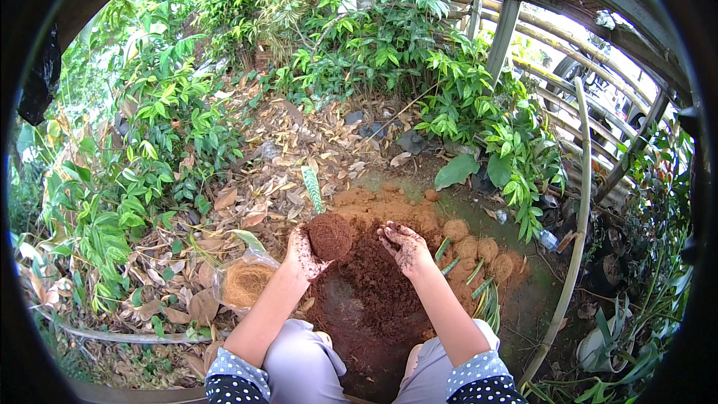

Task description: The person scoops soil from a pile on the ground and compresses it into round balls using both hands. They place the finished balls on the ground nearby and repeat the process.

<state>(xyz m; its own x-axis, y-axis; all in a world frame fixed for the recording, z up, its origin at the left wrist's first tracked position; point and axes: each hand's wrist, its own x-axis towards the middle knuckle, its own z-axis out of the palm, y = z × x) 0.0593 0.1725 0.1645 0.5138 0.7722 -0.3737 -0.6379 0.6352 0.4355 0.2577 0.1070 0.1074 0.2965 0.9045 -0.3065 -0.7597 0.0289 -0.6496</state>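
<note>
My left hand cups a round, dark brown ball of coco peat or soil. A mottled green leaf cutting stands up at the ball's far edge and seems to be planted in it. Crumbs of dark soil cling to my palms and fingers. My right hand is half curled above the loose dark soil heap, palm up, with no object visible in it. Beyond the heap spreads a lighter, orange-brown powdery layer. Several fibre balls lie to the right, near some cut green leaf pieces.
By my left forearm sits a clear plastic bag of coconut fibre. Dry leaves litter the ground ahead. A bamboo pole leans at right, near a plastic bottle and a white pot. Leafy shrubs and a bamboo fence stand behind.
</note>
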